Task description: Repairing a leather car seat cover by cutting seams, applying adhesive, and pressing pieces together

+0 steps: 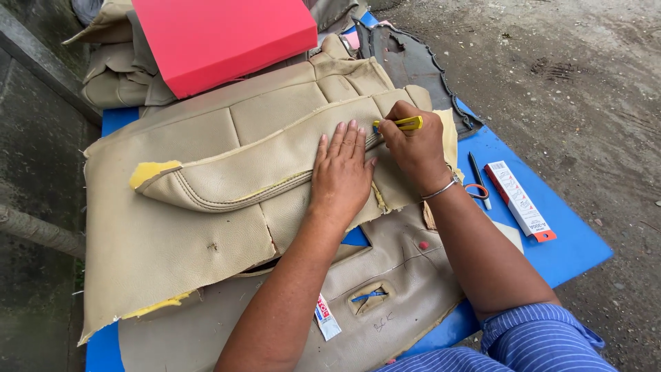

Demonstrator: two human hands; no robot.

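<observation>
As hands press, grainy leather creases.

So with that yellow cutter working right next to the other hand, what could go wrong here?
1. The yellow cutter in the right hand sits close to the left hand's fingertips, which press the beige seat cover flat; a slip could nick them.
2. A slip could also gash the cover beyond the seam.
3. The scissors and the small white-and-red box lie near the blue table's edge, beside the right forearm; a nudge might knock them off.
</observation>
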